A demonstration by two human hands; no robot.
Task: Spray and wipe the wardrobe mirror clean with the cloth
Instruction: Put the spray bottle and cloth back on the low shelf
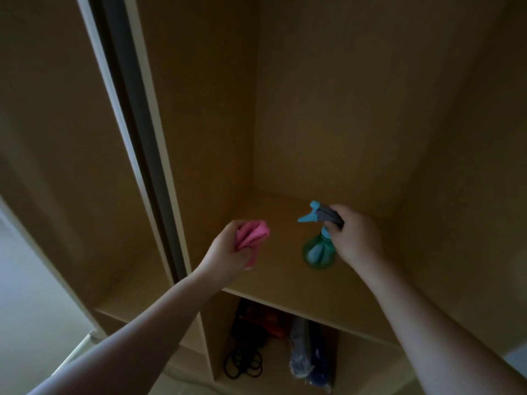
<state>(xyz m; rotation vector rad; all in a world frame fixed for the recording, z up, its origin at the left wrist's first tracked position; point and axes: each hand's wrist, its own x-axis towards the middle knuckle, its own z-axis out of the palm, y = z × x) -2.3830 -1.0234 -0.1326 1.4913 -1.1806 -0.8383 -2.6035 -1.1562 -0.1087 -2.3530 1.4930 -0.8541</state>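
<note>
Wardrobe point(328, 95): open, with tan board on the back, the sides and the divider. The interior is dim.

Shelf point(285, 283): a flat tan board across the right-hand compartment, front edge toward the camera. Both hands are over it.

Door edge point(137, 143): a tall dark strip with a pale frame beside it, running down the left of the compartment. Another tan panel stands to its left.

Cloth point(253, 232): pink and bunched, in the left hand point(228, 252) above the left part of the shelf. The fingers are curled round it, and a fold sticks out past the knuckles.

Spray bottle point(318, 252): green translucent body, blue nozzle and trigger, grey top. It is upright at mid-shelf with the nozzle pointing left. Whether its base touches the board cannot be told. The right hand point(356, 238) grips its head and neck with the fingers wrapped round.

Lower compartment, under the shelf:
- black looped cords point(242, 364) at the left
- something orange-red point(265, 317) behind them, blurred
- a blue bundle in clear wrap point(308, 354) to the right

Room: a pale, brighter surface point(28, 280) lies at the far left, outside the wardrobe.
</note>
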